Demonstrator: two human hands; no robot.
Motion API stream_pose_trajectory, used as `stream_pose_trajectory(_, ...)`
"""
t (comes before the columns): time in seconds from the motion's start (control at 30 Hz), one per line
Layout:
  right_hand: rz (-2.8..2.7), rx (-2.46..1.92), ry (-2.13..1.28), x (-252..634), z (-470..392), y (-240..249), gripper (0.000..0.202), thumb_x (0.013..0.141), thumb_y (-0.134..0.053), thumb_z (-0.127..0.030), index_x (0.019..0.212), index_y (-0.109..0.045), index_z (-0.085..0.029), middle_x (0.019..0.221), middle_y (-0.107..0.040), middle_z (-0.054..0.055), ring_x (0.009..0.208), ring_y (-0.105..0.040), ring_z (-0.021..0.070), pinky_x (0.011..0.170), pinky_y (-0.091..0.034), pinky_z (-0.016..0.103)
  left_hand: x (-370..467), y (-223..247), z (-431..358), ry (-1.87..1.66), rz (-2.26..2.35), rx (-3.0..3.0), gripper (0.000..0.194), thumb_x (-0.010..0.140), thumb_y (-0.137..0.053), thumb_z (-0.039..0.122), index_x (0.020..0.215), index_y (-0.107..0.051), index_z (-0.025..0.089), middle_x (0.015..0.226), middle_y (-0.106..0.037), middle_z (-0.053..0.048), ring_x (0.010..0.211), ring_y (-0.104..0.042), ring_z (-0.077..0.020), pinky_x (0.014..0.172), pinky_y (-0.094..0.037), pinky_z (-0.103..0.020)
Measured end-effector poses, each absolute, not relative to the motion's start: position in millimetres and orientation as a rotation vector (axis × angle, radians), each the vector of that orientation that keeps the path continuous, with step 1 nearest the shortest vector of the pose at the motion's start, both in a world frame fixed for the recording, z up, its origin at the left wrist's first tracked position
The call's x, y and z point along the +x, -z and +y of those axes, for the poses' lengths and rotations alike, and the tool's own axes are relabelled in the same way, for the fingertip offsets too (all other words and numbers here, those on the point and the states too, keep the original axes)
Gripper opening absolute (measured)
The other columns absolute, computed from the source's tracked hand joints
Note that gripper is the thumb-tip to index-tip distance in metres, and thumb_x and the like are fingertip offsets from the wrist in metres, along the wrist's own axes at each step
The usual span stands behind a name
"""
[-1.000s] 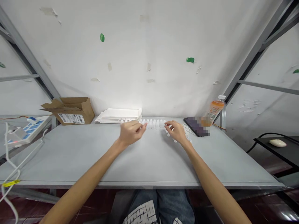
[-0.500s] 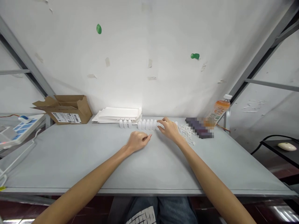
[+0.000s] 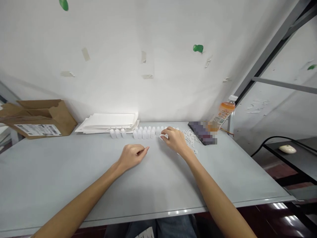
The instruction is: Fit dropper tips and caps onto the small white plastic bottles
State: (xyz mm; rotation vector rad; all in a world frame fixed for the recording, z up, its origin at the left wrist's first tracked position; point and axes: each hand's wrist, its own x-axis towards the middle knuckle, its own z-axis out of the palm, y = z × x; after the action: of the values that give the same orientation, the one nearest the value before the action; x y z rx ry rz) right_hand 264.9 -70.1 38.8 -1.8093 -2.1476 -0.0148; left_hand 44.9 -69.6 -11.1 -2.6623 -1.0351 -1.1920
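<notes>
While the left hand (image 3: pixel 132 155) rested loosely curled and empty on the tabletop (image 3: pixel 74 178), the right hand (image 3: pixel 173 138) pinched at the right end of the row of small white bottles (image 3: pixel 143 133), lined up near the wall, within reach.

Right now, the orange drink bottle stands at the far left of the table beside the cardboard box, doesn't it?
Not quite: the orange drink bottle stands at the far right of the table, near the metal post. The cardboard box sits at the far left, apart from it. The head view shows this.
</notes>
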Motion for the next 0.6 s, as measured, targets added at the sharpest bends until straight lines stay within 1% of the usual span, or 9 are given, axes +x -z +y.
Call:
stream_pose_trajectory(0.1,-2.169,-1.928,0.050,268,-72,-38,0.023,0.091,-0.054,-0.033,0.104,-0.070,-0.022,0.105,-0.068,0.005,0.081,-0.065,0.0196,0.058,-0.033,0.028,46,9,-72,1.192,-1.021,-2.685,0.045,0.091,-0.052,0.024,0.048,-0.042,0.016,0.044,-0.038,0.005,0.042,-0.029,-0.0069,0.046,-0.026,-0.024)
stream_pose_trajectory(0.2,-2.233,-1.989,0.089,267,-72,-34,0.025,0.091,-0.053,-0.035,0.100,-0.071,-0.019,0.101,-0.067,0.008,0.080,-0.065,0.0217,0.057,-0.033,0.028,47,8,-72,1.180,-1.046,-2.700,0.046,0.092,-0.050,0.024,0.048,-0.042,0.016,0.044,-0.037,0.005,0.042,-0.029,-0.0069,0.046,-0.025,-0.024)
stream_pose_trajectory(0.33,-2.297,-1.983,0.103,267,-72,-28,0.023,0.092,-0.052,-0.031,0.092,-0.071,-0.017,0.097,-0.066,0.011,0.079,-0.065,0.0218,0.056,-0.034,0.028,47,9,-70,1.163,-1.077,-2.711,0.046,0.092,-0.049,0.023,0.048,-0.041,0.017,0.044,-0.037,0.005,0.042,-0.030,-0.0070,0.046,-0.025,-0.024)
stream_pose_trajectory(0.47,-2.324,-1.986,0.070,266,-72,-27,0.021,0.091,-0.052,-0.026,0.093,-0.070,-0.016,0.096,-0.065,0.012,0.078,-0.065,0.0215,0.056,-0.036,0.028,47,9,-69,1.161,-1.074,-2.722,0.045,0.093,-0.049,0.022,0.049,-0.040,0.017,0.044,-0.036,0.005,0.042,-0.029,-0.0069,0.046,-0.024,-0.025)
stream_pose_trajectory(0.6,-2.331,-2.003,0.014,262,-75,-29,0.020,0.090,-0.052,-0.025,0.091,-0.070,-0.015,0.096,-0.065,0.012,0.078,-0.065,0.0220,0.055,-0.035,0.028,47,9,-69,1.158,-1.075,-2.736,0.045,0.093,-0.049,0.021,0.050,-0.039,0.017,0.044,-0.036,0.005,0.042,-0.029,-0.0070,0.046,-0.024,-0.025)
